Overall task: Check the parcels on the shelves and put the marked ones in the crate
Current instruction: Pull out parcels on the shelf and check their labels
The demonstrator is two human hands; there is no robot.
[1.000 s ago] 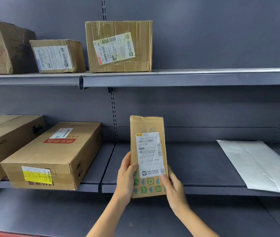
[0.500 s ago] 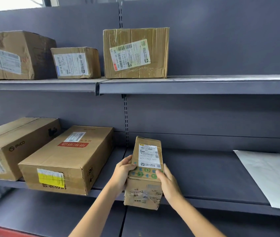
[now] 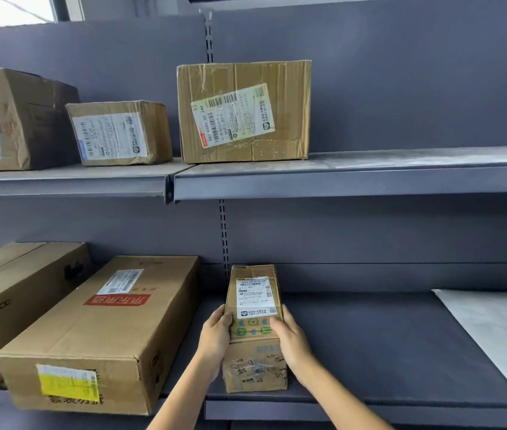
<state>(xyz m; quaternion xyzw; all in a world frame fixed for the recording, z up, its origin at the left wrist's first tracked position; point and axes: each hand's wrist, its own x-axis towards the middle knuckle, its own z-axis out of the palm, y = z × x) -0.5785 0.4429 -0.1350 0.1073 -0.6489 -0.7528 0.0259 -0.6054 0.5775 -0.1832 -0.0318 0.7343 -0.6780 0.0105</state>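
Grey metal shelving fills the wall, with an upper shelf (image 3: 370,181) and a lower shelf (image 3: 370,352) beneath it. On the lower shelf at the left lies a long carton (image 3: 91,336) with a red sticker on top and a yellow label on its near end, overhanging the shelf edge; just left of it is a second long carton (image 3: 7,302) with a printed logo on its side. Up on the higher shelf a tall box (image 3: 242,111) stands with a tilted white shipping label, a darker box (image 3: 13,119) sits at the far left, and a smaller labelled box (image 3: 118,133) stands between them. A white padded mailer (image 3: 494,339) lies flat at the right of the lower shelf. Near the middle of that shelf, close to its front edge, a small narrow parcel (image 3: 255,324) rests on its base, label facing up. The left hand (image 3: 215,336) and the right hand (image 3: 292,339) clasp it from either side, fingers wrapped over its top.
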